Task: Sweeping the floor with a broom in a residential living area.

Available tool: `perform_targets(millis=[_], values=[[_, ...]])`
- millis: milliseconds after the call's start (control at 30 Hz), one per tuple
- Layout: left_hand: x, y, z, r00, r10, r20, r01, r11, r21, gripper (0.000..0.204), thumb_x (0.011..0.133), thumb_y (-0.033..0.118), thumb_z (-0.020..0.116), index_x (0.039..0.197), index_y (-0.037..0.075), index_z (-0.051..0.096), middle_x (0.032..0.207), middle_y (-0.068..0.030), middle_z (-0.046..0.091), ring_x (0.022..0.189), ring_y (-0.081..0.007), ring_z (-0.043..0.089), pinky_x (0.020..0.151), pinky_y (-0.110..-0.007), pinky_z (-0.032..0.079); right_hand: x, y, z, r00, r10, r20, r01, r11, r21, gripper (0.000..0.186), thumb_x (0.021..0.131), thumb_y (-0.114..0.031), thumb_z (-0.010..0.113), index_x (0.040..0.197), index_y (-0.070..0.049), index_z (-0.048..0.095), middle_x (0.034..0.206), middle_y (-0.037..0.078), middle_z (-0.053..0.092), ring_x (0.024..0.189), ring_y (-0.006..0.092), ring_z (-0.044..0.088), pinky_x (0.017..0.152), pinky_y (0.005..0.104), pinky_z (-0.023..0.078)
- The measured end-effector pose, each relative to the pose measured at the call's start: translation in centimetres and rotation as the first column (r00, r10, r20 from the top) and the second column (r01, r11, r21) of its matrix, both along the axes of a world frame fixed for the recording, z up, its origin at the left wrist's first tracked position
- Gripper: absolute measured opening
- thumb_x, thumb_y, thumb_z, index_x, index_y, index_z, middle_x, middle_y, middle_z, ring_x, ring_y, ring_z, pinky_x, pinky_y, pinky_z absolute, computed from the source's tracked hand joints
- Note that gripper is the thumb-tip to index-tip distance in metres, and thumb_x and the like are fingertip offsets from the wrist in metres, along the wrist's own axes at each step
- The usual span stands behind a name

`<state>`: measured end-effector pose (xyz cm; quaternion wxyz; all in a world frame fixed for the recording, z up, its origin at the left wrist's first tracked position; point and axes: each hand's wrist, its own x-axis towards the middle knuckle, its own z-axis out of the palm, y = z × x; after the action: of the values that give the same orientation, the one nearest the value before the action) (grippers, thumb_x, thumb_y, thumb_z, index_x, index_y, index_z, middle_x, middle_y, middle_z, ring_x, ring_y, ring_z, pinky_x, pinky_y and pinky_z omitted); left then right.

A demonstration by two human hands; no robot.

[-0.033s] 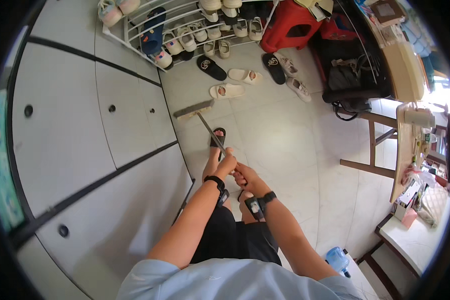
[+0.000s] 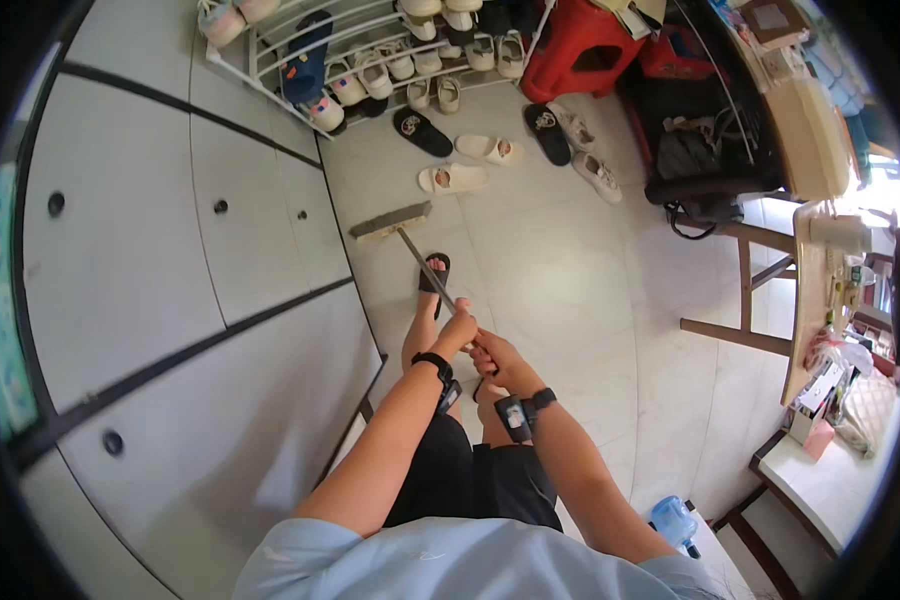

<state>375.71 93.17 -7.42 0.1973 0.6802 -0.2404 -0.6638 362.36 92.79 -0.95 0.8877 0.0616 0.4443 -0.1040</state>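
Observation:
I hold a broom with both hands. Its flat grey head (image 2: pixel 390 222) rests on the pale tiled floor close to the white cabinet doors (image 2: pixel 170 250), and the thin handle (image 2: pixel 422 265) slants back toward me. My left hand (image 2: pixel 458 328) grips the handle higher up, with a black band on the wrist. Just behind it, my right hand (image 2: pixel 498 362) also closes on the handle, with a black watch on the wrist. My foot in a black sandal (image 2: pixel 433 272) stands beside the handle.
A white shoe rack (image 2: pixel 370 50) full of shoes stands at the far wall, with loose slippers (image 2: pixel 453 178) on the floor before it. A red stool (image 2: pixel 580 45), a dark bag (image 2: pixel 700 160), a wooden table (image 2: pixel 805 300) and a blue water bottle (image 2: pixel 675 522) stand to the right.

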Motion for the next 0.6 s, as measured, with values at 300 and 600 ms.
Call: perform_targets(millis=[300, 600], values=[[-20.1, 12.7, 2.2, 0.977, -0.202, -0.063, 0.207, 0.974, 0.090, 0.038, 0.079, 0.007, 0.038, 0.116, 0.011, 0.028, 0.069, -0.0168, 0.053, 0.048, -0.0281, 0.052, 0.042, -0.037, 0.043, -16.9, 12.3, 6.5, 0.950, -0.057, -0.308, 0.085, 0.993, 0.079, 0.014, 0.091, -0.019, 0.042, 0.099, -0.009, 0.049, 0.062, -0.002, 0.041, 0.039, 0.0003, 0.028, 0.030, 0.0130, 0.021], [-14.5, 15.2, 4.2, 0.952, 0.300, -0.064, -0.306, 0.943, -0.131, 0.036, 0.077, 0.008, 0.042, 0.111, 0.008, 0.030, 0.091, -0.0186, 0.046, 0.074, -0.0253, 0.050, 0.067, -0.036, 0.041, -10.8, 11.7, 10.9, 0.963, 0.020, -0.267, -0.057, 0.989, -0.133, 0.011, 0.089, -0.015, 0.043, 0.089, -0.007, 0.050, 0.064, 0.000, 0.044, 0.041, 0.0030, 0.033, 0.032, 0.0148, 0.027]])
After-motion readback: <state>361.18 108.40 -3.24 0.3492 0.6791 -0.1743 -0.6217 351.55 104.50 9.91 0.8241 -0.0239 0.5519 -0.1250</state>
